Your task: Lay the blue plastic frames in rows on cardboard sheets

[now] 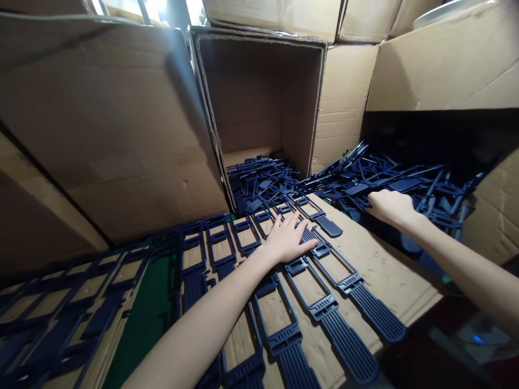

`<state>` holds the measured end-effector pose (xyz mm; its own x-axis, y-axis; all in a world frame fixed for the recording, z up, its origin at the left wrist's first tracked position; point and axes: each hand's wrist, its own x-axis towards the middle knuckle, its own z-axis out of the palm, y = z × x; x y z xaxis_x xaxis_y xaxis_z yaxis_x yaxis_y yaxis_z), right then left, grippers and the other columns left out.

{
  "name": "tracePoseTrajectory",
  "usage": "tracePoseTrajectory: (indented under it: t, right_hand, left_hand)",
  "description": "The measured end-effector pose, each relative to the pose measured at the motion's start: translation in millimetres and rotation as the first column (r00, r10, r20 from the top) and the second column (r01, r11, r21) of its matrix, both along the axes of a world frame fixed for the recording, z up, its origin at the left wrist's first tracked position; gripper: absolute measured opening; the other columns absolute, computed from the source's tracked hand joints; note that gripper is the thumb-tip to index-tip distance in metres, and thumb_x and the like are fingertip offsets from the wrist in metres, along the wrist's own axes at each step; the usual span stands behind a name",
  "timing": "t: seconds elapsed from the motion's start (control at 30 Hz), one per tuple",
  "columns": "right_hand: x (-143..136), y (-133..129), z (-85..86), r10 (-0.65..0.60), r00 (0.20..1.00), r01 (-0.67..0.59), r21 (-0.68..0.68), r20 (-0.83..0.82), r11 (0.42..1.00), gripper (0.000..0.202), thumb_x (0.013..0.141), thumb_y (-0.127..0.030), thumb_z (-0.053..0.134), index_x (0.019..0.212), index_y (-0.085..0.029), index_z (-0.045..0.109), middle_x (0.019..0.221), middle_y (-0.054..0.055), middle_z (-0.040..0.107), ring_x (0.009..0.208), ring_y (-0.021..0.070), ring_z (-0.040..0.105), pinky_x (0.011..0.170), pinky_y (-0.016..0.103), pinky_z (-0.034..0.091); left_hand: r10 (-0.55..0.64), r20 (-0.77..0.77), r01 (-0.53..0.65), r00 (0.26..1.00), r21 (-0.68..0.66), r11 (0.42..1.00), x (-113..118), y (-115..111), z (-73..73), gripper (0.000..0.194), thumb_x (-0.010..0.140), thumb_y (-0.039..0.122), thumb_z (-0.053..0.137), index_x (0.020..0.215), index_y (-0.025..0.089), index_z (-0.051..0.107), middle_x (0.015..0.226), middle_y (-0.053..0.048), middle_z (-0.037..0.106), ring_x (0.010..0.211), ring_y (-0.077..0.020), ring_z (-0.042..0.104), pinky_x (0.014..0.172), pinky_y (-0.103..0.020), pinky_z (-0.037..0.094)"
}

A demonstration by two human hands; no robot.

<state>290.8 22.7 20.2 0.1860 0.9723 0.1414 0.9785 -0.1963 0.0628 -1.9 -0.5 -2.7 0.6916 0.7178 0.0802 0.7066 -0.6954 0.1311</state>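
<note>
Rows of dark blue plastic frame-shaped parts, each with a ribbed paddle end (351,343), lie on a cardboard sheet (389,265). My left hand (286,237) rests with fingers spread over the far row, touching the parts beneath it. At the right, my right hand (391,208) is closed at the edge of a heap of similar dark parts (405,175). Its fingers are curled away from view, so what they hold, if anything, is hidden. My left forearm covers some of the laid-out parts.
An open cardboard box (259,102) on its side holds more dark parts (263,181). Large cardboard boxes (113,124) stand at the left. A second sheet with parts (87,292) lies at the lower left, beside a green surface (141,313).
</note>
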Motion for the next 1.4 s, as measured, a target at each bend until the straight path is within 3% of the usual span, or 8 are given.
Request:
tracePoseTrajectory:
  t: [0.37,0.67,0.77,1.0,1.13,1.2,1.27,1.4]
  right_hand:
    - [16,3,-15.9,0.022,0.995,-0.010,0.119,-0.101,0.993,0.023,0.078,-0.026,0.049,0.098,-0.018,0.058,0.100,0.014,0.066,0.091,0.0305,0.062,0.064,0.034,0.040]
    - [31,6,-9.1,0.097,0.925,0.004,0.264,-0.368,0.965,0.026,0.077,-0.032,0.057,0.097,-0.017,0.064,0.078,0.003,0.069,0.063,0.0172,0.064,0.069,0.028,0.045]
    - [27,2,-1.0,0.159,0.852,0.076,0.419,-0.498,0.905,0.022,0.076,-0.030,0.055,0.088,-0.017,0.067,0.074,0.003,0.068,0.052,0.0158,0.062,0.066,0.030,0.047]
    - [19,2,6.1,0.387,0.680,0.136,0.626,-0.623,0.768,0.026,0.073,-0.037,0.063,0.086,-0.015,0.070,0.058,0.004,0.064,0.055,0.0194,0.064,0.062,0.032,0.052]
    - [14,0,11.1,0.516,0.349,0.205,0.601,-0.782,0.773,0.031,0.063,-0.041,0.076,0.078,-0.014,0.070,0.062,0.004,0.065,0.056,0.0170,0.062,0.059,0.030,0.054]
    - [10,-4,16.6,0.538,0.238,0.218,0.584,-0.809,0.782,0.034,0.058,-0.042,0.080,0.074,-0.014,0.069,0.062,0.003,0.064,0.055,0.0149,0.060,0.057,0.028,0.053]
    - [5,-10,24.4,0.557,0.227,0.197,0.597,-0.799,0.777,0.036,0.055,-0.043,0.081,0.073,-0.014,0.069,0.062,0.003,0.064,0.055,0.0135,0.058,0.056,0.027,0.052]
    - [-6,-24,43.3,0.598,0.300,0.142,0.655,-0.743,0.742,0.036,0.055,-0.043,0.083,0.074,-0.015,0.071,0.062,0.002,0.064,0.056,0.0125,0.058,0.058,0.027,0.053]
  left_hand:
    - [0.008,-0.018,-0.008,1.000,0.003,1.000,1,-2,3.0,0.072,0.091,0.064,0.025,0.142,0.013,0.035,0.153,-0.019,0.023,0.143,-0.0287,0.016,0.114,-0.052,0.011]
    - [0.003,0.005,-0.003,1.000,0.015,1.000,1,1,-2.2,0.072,0.090,0.065,0.025,0.141,0.016,0.036,0.152,-0.018,0.024,0.142,-0.0295,0.018,0.114,-0.055,0.011]
    - [0.007,-0.003,-0.007,1.000,0.011,1.000,1,0,-0.8,0.072,0.091,0.065,0.024,0.141,0.016,0.036,0.153,-0.018,0.024,0.143,-0.0292,0.017,0.114,-0.054,0.011]
    - [0.005,-0.011,-0.004,1.000,0.031,1.000,1,-1,0.5,0.071,0.091,0.064,0.026,0.140,0.015,0.037,0.152,-0.019,0.025,0.142,-0.0292,0.019,0.114,-0.053,0.012]
    - [0.006,-0.010,-0.006,1.000,0.020,1.000,1,-2,1.0,0.071,0.091,0.064,0.026,0.141,0.014,0.037,0.152,-0.019,0.024,0.142,-0.0289,0.018,0.114,-0.053,0.012]
    - [0.009,-0.007,-0.009,1.000,0.015,1.000,1,-2,0.7,0.072,0.091,0.065,0.025,0.141,0.015,0.036,0.152,-0.019,0.024,0.143,-0.0287,0.018,0.114,-0.053,0.011]
    - [0.013,-0.004,-0.013,1.000,0.011,1.000,1,-2,-0.2,0.073,0.090,0.066,0.024,0.141,0.016,0.035,0.153,-0.018,0.023,0.143,-0.0288,0.017,0.114,-0.054,0.011]
    - [0.012,-0.001,-0.012,1.000,0.018,1.000,1,0,-1.5,0.073,0.090,0.066,0.024,0.141,0.016,0.035,0.152,-0.017,0.025,0.142,-0.0288,0.019,0.114,-0.054,0.010]
